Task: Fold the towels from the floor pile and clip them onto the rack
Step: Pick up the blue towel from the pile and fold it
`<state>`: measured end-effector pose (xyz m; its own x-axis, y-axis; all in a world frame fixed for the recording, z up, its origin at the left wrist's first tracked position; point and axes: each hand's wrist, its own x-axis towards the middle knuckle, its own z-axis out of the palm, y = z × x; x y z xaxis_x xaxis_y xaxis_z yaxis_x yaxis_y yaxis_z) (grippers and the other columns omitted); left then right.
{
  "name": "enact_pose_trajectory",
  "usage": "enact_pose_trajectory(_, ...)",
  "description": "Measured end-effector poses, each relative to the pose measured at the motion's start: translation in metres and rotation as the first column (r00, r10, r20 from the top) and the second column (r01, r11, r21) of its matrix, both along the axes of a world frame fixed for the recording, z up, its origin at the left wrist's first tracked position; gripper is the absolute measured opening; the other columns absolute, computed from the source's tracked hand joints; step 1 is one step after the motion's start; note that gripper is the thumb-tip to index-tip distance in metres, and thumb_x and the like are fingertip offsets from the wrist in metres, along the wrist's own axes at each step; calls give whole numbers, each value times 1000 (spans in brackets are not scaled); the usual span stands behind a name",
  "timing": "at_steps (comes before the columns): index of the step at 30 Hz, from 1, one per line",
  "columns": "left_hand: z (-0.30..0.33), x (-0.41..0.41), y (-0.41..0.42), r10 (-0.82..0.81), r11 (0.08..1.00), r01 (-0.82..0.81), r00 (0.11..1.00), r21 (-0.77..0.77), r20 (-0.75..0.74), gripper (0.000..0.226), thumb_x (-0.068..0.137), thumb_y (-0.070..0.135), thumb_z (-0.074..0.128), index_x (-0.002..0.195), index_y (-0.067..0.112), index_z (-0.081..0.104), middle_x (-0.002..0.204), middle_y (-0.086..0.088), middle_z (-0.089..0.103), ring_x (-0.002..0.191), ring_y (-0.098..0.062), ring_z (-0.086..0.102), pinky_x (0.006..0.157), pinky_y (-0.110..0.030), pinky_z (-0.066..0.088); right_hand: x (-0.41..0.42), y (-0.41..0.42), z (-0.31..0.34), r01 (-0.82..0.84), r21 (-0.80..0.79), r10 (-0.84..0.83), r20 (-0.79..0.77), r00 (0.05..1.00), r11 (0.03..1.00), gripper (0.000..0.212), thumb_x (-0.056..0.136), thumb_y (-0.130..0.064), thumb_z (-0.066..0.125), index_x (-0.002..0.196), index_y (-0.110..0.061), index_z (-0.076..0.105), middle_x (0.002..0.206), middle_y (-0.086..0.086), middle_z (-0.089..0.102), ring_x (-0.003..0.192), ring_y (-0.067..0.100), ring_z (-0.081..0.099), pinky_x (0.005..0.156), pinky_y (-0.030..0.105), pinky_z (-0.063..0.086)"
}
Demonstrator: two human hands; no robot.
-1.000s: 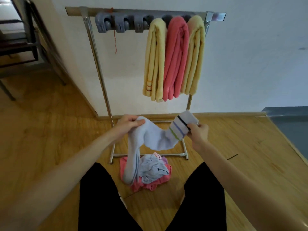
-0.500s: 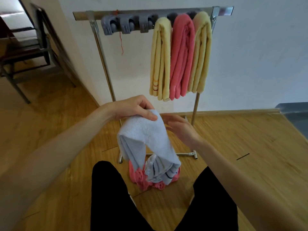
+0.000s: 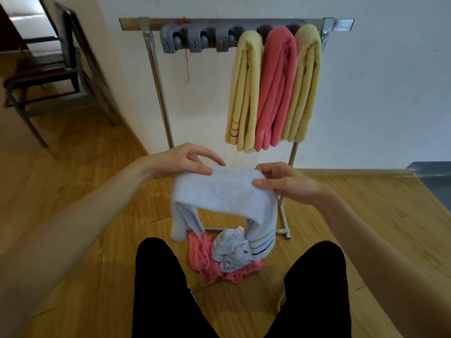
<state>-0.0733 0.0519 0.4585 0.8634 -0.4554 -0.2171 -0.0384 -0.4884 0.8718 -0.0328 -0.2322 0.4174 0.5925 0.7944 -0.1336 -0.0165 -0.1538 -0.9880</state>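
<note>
A pale blue towel (image 3: 223,195) is stretched between my hands in front of the rack, both ends hanging down; the right end shows coloured stripes. My left hand (image 3: 185,161) pinches its top left corner. My right hand (image 3: 285,182) grips its top right part, thumb on the near side. On the floor below lies the pile: a crumpled pale blue towel (image 3: 230,251) on a pink one (image 3: 202,259). The metal rack (image 3: 156,76) carries three free grey clips (image 3: 199,41) at the left and three hung towels, yellow (image 3: 241,93), pink (image 3: 274,89), yellow (image 3: 303,86).
My black-trousered legs (image 3: 161,289) frame the pile at the bottom. A dark chair (image 3: 46,74) stands at the left by the wall corner. A grey step (image 3: 436,181) sits at the far right. A red thread (image 3: 187,64) hangs from the rack bar.
The towel was folded over and hung from my left hand; my right hand has since taken its other side, and it is now held spread between both hands, higher and closer to the rack.
</note>
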Motion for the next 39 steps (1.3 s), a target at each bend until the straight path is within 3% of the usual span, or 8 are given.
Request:
enact_pose_trajectory(4,10,-1,21,-75,989,60,991,-137,-108,37,89,9,56,125,17,53,115,0,66,104,-18,64,84,-30,52,21,-16,20,10,33,-12,71,997,999,36,90,-4,58,123,-12,48,117,14,54,100,25,62,76,33,54)
enact_pose_trajectory(9,45,24,24,-249,904,212,967,372,52,28,94,6,54,109,23,71,110,19,68,112,2,57,95,-18,43,42,-1,79,-268,-428,408,277,870,863,40,93,6,49,124,-16,62,126,-7,62,119,12,57,96,27,48)
enact_pose_trajectory(14,85,55,32,-257,819,75,934,569,247,42,89,25,64,129,34,56,123,13,56,110,-6,53,92,-27,48,71,37,129,-143,-747,576,360,734,649,53,88,2,53,125,-35,60,103,-17,62,75,-11,60,62,8,47)
enact_pose_trajectory(17,102,80,44,-179,808,-109,891,580,417,56,84,29,68,135,33,47,121,9,50,106,-7,49,81,-22,45,98,51,148,-48,-678,481,468,741,734,54,87,-4,57,129,-38,55,124,-9,57,104,4,59,83,17,52)
enact_pose_trajectory(22,117,129,55,-6,758,-439,735,482,678,60,84,17,66,140,20,45,136,-8,49,118,-24,48,96,-33,37,133,79,174,199,-545,312,700,642,814,64,82,-13,70,140,-25,46,130,-13,44,118,6,40,97,20,37)
enact_pose_trajectory(27,134,159,56,-62,668,-638,465,383,883,66,80,1,56,142,19,41,116,-17,61,88,-24,56,64,-30,35,167,121,182,449,-302,71,884,462,841,71,74,-6,73,139,-6,43,137,11,48,126,25,45,101,36,42)
enact_pose_trajectory(34,130,197,49,-70,540,-785,319,305,945,70,85,-6,54,146,9,23,108,-19,53,73,-27,53,55,-35,33,175,175,172,799,-25,-9,999,38,601,50,81,2,60,126,-1,40,131,19,37,109,36,50,72,35,39)
enact_pose_trajectory(39,115,208,32,6,573,-758,384,311,923,75,85,-11,48,149,5,12,129,-25,44,68,-27,51,49,-32,30,195,195,139,894,22,31,999,-40,447,68,78,-4,66,136,-2,30,142,19,29,112,29,47,63,28,39)
